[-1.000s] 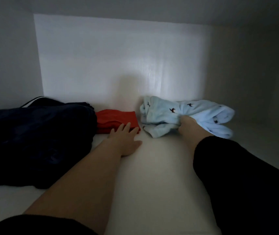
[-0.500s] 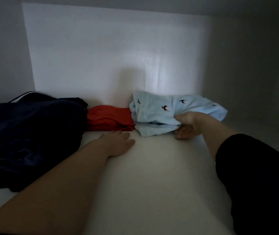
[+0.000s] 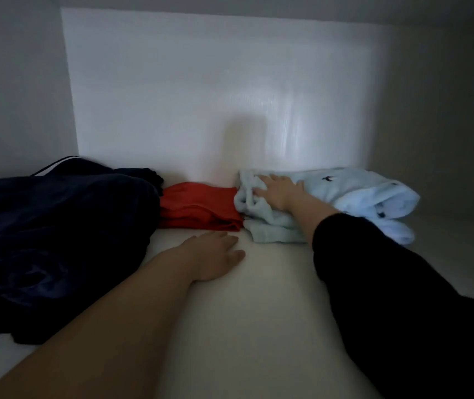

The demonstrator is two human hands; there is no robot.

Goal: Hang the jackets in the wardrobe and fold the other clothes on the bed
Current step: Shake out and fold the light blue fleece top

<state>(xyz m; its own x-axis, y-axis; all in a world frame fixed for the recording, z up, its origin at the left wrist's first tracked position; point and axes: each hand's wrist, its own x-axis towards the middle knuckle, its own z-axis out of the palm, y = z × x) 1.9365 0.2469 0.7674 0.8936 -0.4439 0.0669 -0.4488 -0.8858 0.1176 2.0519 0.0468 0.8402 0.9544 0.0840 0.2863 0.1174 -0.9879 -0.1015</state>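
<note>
**Folded clothes on wardrobe shelf**

At far left, a loosely slumped navy bundle [image 3: 57,226] (hardly folded). Beside it, a neat red fold [image 3: 201,205]. Left hand [image 3: 215,257] flat on shelf [image 3: 258,326], fingers straight, holding nothing. Right hand [image 3: 279,191] spread on blue fold [image 3: 359,197], pressing rather than gripping. Probably late in folding; no jackets in view.

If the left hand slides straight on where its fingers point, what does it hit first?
Probably the lower fold of the light blue garment, beside the corner of the red cloth. The left hand lies flat on the shelf, fingers aimed forward and rightward; depth is unclear, so red could come first.
</note>
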